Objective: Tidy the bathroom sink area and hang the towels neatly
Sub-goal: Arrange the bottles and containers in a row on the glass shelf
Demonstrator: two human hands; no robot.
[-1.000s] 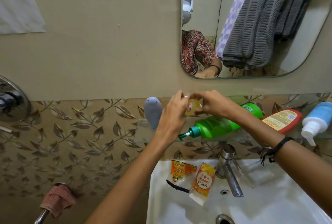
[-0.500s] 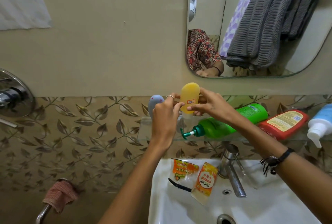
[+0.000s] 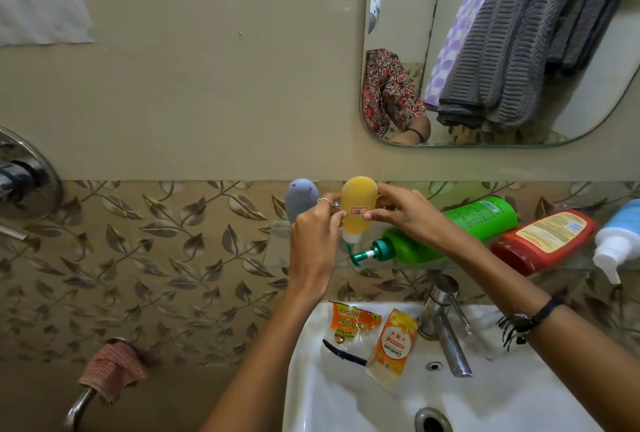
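We hold the small yellow bottle [image 3: 358, 205] upright, cap down, just above the glass shelf [image 3: 277, 248] under the mirror [image 3: 502, 51]. Our left hand [image 3: 313, 234] pinches its left side and our right hand [image 3: 403, 212] closes on its right, so both hands grip it. We judge the step to be standing the shelf bottles in order; the next move calls for setting this one down on its cap beside the grey bottle [image 3: 299, 199], steady enough not to tip.

Its small red-edged sticker seems to read "58". To the right lie a green pump bottle [image 3: 450, 234], a red bottle [image 3: 543, 241] and a white and blue bottle [image 3: 616, 241], labels too small to read. On the sink [image 3: 519, 397] rim, one packet [image 3: 351, 322] says "SCRUB", another [image 3: 393, 348] "Centrum". Towels show only in the mirror.
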